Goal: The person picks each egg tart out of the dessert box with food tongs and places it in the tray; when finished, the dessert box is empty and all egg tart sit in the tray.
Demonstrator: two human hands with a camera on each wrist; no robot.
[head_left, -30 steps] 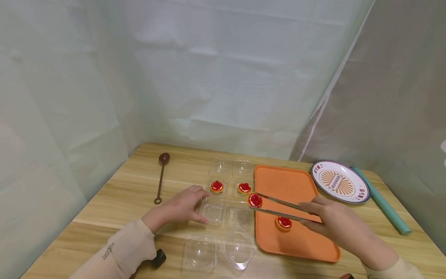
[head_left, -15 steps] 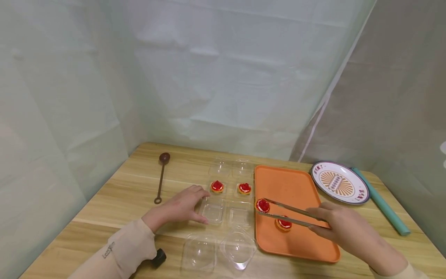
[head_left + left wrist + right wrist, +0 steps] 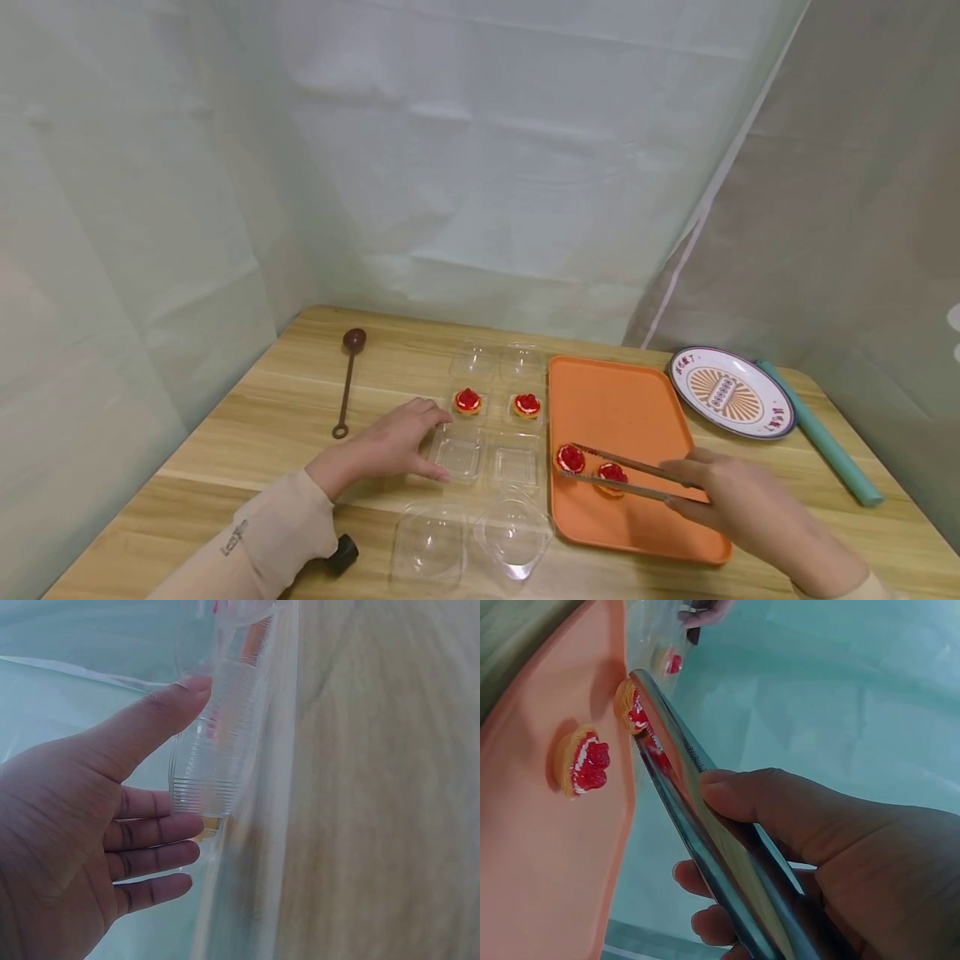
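Note:
My right hand (image 3: 757, 512) grips a pair of metal tongs (image 3: 686, 776) over the orange tray (image 3: 615, 396). Between the tong tips is a small red-topped tart (image 3: 571, 459), at the tray's left side. A second tart (image 3: 585, 761) lies on the tray close beside it. With thumb and fingers spread, my left hand (image 3: 393, 442) rests beside a clear plastic container (image 3: 459, 456) on the table; in the left wrist view the thumb and fingertips are at its ribbed wall (image 3: 206, 791). Whether they press on it I cannot tell.
Two further tarts, left (image 3: 467, 402) and right (image 3: 527, 406), sit in clear containers behind. Another clear container (image 3: 516, 465) stands by the tray, with its domed lid (image 3: 513, 529) in front. A brown spoon (image 3: 347, 383), patterned plate (image 3: 731, 392) and green roll (image 3: 825, 437) lie around.
My right hand has moved right and toward me with the tongs, carrying the tart from the tray's left edge to over the tray beside the other tart. My left hand has stayed put.

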